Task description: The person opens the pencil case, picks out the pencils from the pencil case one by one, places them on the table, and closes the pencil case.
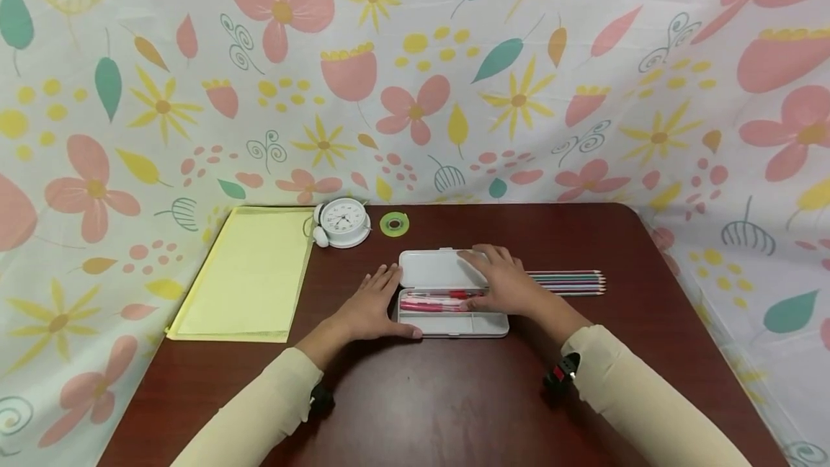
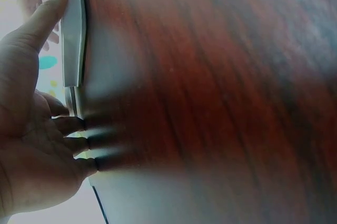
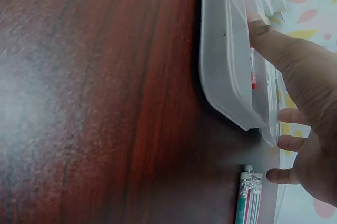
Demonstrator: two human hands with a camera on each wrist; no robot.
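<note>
A white pencil case (image 1: 442, 323) lies unfolded on the table, its lid (image 1: 431, 265) laid back on the far side. Red and pink pens (image 1: 428, 304) fill its long compartment; the front compartments show bare white. My left hand (image 1: 366, 312) is at the case's left end, thumb on the front rim and fingers stretched along the side, their tips low at the tabletop in the left wrist view. Over the case's right part spreads my right hand (image 1: 509, 283), thumb down by the pens and fingers reaching across the lid. Its palm hides some of both.
Several colored pencils (image 1: 570, 283) lie in a row just right of the case. Behind it are a green tape roll (image 1: 395, 224) and a white alarm clock (image 1: 344, 222). A yellow zip folder (image 1: 243, 272) covers the table's left side. Flowered cloth (image 1: 415, 92) hangs behind the table.
</note>
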